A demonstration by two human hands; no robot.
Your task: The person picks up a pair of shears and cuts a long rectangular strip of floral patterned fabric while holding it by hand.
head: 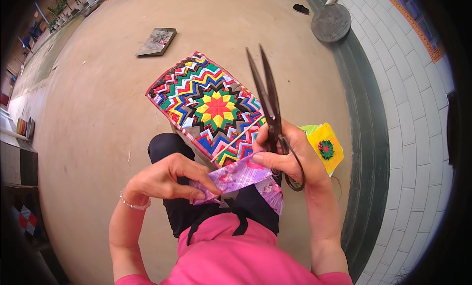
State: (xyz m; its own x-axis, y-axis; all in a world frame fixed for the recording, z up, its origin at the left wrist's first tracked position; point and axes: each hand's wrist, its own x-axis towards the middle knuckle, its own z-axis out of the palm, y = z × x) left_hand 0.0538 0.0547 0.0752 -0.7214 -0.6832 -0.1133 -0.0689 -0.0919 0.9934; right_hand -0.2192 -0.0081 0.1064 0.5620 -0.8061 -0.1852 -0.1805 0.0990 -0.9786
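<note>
A strip of purple floral plaid cloth (239, 176) stretches between my two hands above my lap. My left hand (173, 178) pinches its left end between thumb and fingers. With thumb and fingers my right hand (291, 152) grips the right end, and it also holds dark metal scissors (271, 111), their blades slightly apart and pointing away from me. More of the purple cloth (272, 194) hangs below my right hand over my leg. Beyond my hands lies a colourful patchwork quilted piece (215, 108) with a star pattern. A thin pale stick (238, 139) rests across its near part.
A yellow cloth piece with a green and red rosette (326, 148) lies right of my right hand. Farther off on the concrete floor are a flat grey slab (158, 42) and a black shoe (301, 9). A tiled wall (405, 119) with a round pipe base (331, 23) borders the right.
</note>
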